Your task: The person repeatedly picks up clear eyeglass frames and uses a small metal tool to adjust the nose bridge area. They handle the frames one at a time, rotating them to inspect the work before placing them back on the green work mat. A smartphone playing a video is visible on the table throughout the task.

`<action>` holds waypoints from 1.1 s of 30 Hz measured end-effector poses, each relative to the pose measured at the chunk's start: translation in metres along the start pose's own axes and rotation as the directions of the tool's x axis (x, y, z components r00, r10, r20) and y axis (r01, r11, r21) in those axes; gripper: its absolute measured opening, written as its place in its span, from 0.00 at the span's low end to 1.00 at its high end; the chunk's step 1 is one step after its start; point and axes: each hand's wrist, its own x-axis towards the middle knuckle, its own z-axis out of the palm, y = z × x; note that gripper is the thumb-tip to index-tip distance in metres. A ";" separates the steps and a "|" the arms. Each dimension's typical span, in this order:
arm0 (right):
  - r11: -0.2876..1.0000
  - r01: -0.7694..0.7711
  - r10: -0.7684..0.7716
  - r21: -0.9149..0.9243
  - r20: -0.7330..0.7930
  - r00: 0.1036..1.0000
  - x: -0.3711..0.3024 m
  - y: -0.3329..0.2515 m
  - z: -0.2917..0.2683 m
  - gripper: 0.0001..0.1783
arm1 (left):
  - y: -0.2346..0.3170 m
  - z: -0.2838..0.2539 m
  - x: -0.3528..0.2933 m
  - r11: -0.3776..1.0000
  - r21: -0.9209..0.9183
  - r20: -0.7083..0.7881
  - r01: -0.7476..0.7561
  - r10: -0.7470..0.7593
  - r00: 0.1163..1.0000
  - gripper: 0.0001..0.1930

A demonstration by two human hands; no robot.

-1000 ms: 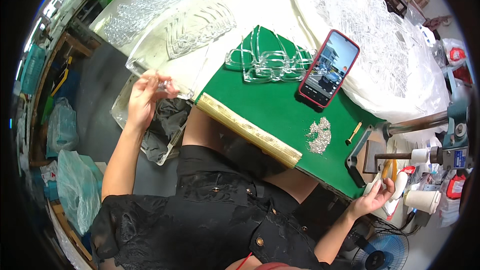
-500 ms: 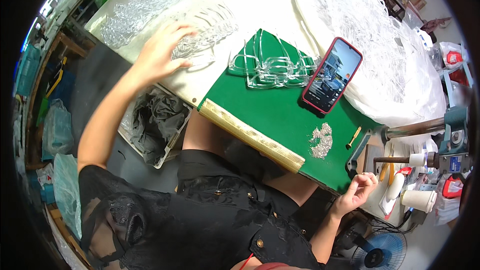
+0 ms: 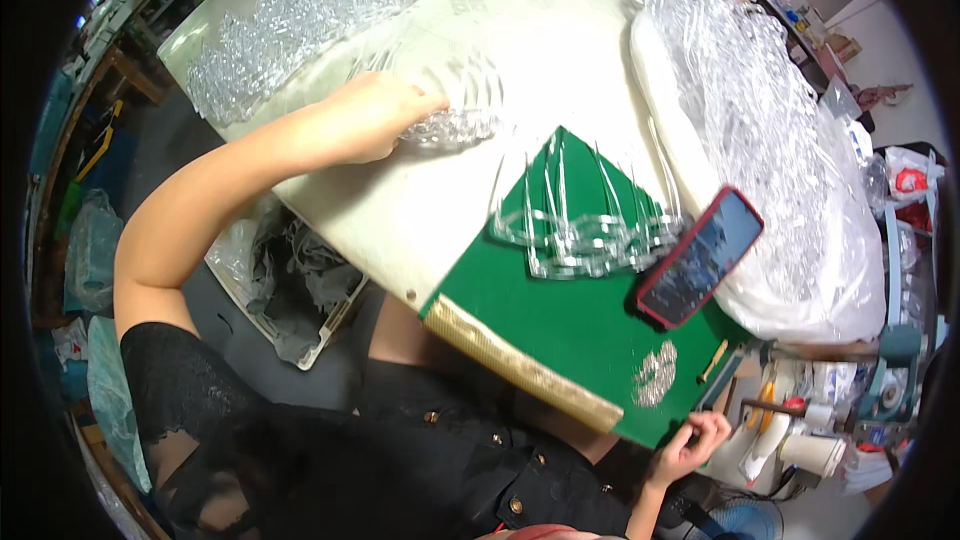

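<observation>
At the near left of the white tabletop, my left hand (image 3: 375,118) reaches over a cluster of clear plastic eyeglass frames (image 3: 468,126). Its fingers are curled at the cluster's near edge, and their tips are partly hidden. More clear eyeglass frames (image 3: 590,245) rest in a group on a green mat (image 3: 490,305), with their temples pointing away from me. My right hand (image 3: 694,442) is at the mat's near right edge, its fingers bent in toward the thumb; anything between them is too small to make out. A heap of tiny silvery metal pieces (image 3: 656,376) lies near it.
A red-cased phone (image 3: 700,258) leans beside the frames. A small yellow-handled tool (image 3: 713,361) lies near a bench press (image 3: 890,395). Gold textured trim (image 3: 520,365) edges the mat. Large piles of clear frames (image 3: 310,30) and a plastic-wrapped heap (image 3: 770,160) flank the tabletop.
My left hand has gone from spread fingers beside the clear eyeglass frames to curled fingers over them. My right hand stays near the mat's corner. The whole view has shifted.
</observation>
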 end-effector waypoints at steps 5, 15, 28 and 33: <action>0.989 -0.021 0.026 -0.145 0.032 0.999 0.006 -0.027 0.009 0.06 | -0.107 -0.023 0.084 0.980 0.162 -0.352 0.113 -0.049 0.935 0.25; 0.875 0.173 -0.089 -0.452 0.201 0.976 0.018 -0.058 0.022 0.10 | -0.382 -0.003 0.223 0.849 0.301 -0.038 0.433 -0.443 0.896 0.17; 0.969 0.053 -0.042 -0.240 0.051 0.998 0.021 -0.013 0.013 0.08 | -0.233 0.000 0.188 0.983 0.141 -0.578 0.120 -0.017 0.816 0.23; 0.979 0.080 -0.084 -0.186 -0.015 0.996 0.008 -0.008 -0.004 0.09 | 0.114 -0.018 0.106 0.851 -0.409 -0.285 -0.329 0.224 0.932 0.37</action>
